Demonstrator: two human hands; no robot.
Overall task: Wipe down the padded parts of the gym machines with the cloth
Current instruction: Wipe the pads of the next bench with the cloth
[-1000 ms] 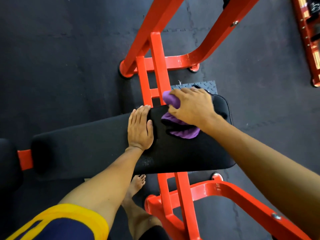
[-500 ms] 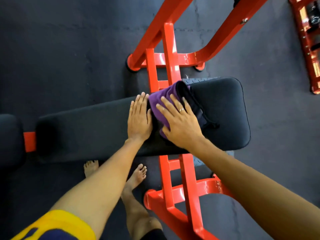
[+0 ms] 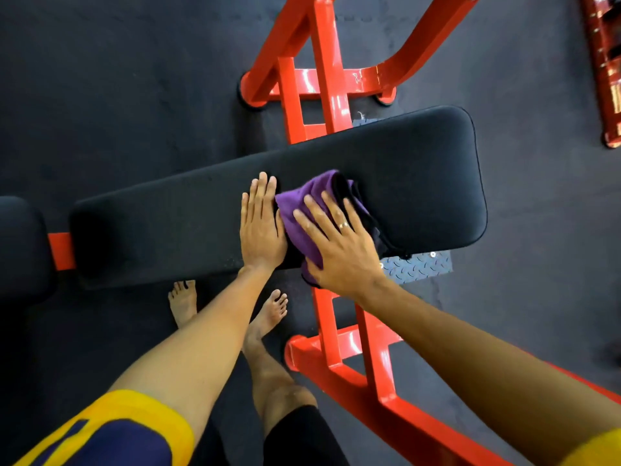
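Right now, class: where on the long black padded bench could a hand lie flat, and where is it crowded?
Free: the long black padded bench left of the left hand, and right of the purple cloth. Crowded: the middle, right hand on cloth.

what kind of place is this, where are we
Most likely a gym. A long black padded bench sits on a glossy red steel frame, the floor is dark rubber matting, and more red equipment shows at the right edge. The right hand presses a purple cloth on the bench.

A crumpled purple cloth (image 3: 304, 210) with a black part is spread across the middle of the long black pad (image 3: 420, 169), overhanging its near edge.
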